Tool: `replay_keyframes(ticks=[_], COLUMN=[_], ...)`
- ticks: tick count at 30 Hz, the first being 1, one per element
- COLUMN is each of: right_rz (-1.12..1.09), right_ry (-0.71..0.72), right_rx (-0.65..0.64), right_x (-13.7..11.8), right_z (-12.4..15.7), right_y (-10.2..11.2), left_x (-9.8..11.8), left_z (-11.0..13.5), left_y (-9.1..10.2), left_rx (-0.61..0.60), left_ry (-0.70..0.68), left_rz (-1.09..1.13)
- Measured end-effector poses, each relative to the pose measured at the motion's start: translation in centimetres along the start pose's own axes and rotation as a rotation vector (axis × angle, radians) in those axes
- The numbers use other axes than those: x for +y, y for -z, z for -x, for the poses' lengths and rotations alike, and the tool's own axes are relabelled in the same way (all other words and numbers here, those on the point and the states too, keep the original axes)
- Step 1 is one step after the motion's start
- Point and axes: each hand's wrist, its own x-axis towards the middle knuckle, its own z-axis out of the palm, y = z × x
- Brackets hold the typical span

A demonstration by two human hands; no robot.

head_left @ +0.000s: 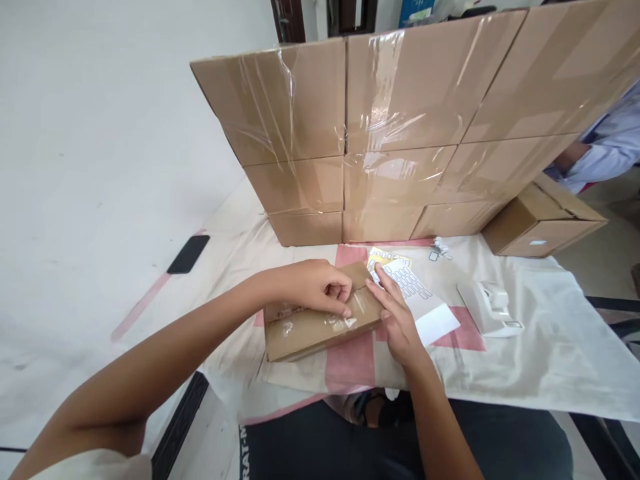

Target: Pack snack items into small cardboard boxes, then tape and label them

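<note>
A small flat cardboard box (300,337) lies on the cloth-covered table in front of me, with strips of clear tape on its top. My left hand (320,287) rests over the box, its fingers curled in and the thumb close to a small white scrap (350,322) by the tape. What those fingers hold, if anything, is hidden. Flat against the right end of the box lies my right hand (397,320), fingers stretched out. Beyond it, white sheets of printed labels (410,283) lie partly under the hand, with a yellow label sheet (400,258) behind.
Taped cardboard boxes (400,133) form a tall wall at the back. A black phone (189,254) lies on the left. On the right are a white tape dispenser (493,307) and a brown box (535,217). Another person's sleeve (607,147) shows at the right.
</note>
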Motion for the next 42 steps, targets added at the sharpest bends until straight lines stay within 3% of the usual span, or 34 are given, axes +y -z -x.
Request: replay_keyframes(ticks=[3, 6, 9, 13, 18, 23, 28, 33, 37, 39, 42], right_rz=[-0.01, -0.035, -0.088, -0.153, -0.227, -0.226, -0.211, -0.241, -0.26, -0.251, -0.242], right_ry=[0.086, 0.136, 0.147, 0.149, 0.12, 0.1, 0.075, 0.072, 0.079, 0.079, 0.082], right_rx=[-0.011, 0.029, 0.046, 0.046, 0.028, 0.03, 0.051, 0.068, 0.064, 0.06, 0.067], right_x=[0.1, 0.5, 0.7, 0.8, 0.6, 0.4, 0.7, 0.7, 0.6, 0.5, 0.4], right_z=[-0.5, -1.1, -1.6, -1.9, -2.2, -2.2, -1.8, -1.7, -1.8, -1.8, -1.9], right_y=[0.0, -0.2, -0.4, -0.6, -0.6, -0.5, -0.7, -0.8, -0.7, -0.7, -0.7], left_x=[-0.2, 0.1, 0.6, 1.7, 2.7, 1.0, -1.0, 0.5, 1.0, 0.3, -1.6], left_z=[-0.7, -1.1, -1.3, -1.7, -2.0, -3.3, -4.3, -4.2, -4.3, -4.3, -4.3], left_y=[-0.6, -0.1, 0.8, 1.4, 2.1, 1.7, 1.4, 1.5, 1.5, 1.6, 1.5], left_rx=[0.035, -0.031, -0.094, -0.082, -0.054, -0.012, -0.035, -0.021, 0.05, 0.055, -0.023], left_ry=[0.001, 0.042, 0.036, -0.029, -0.091, -0.014, -0.008, 0.126, 0.376, 0.458, 0.394], left_rz=[-0.06, 0.033, 0.133, 0.114, 0.362, 0.05, 0.011, -0.239, -0.412, -0.391, -0.154])
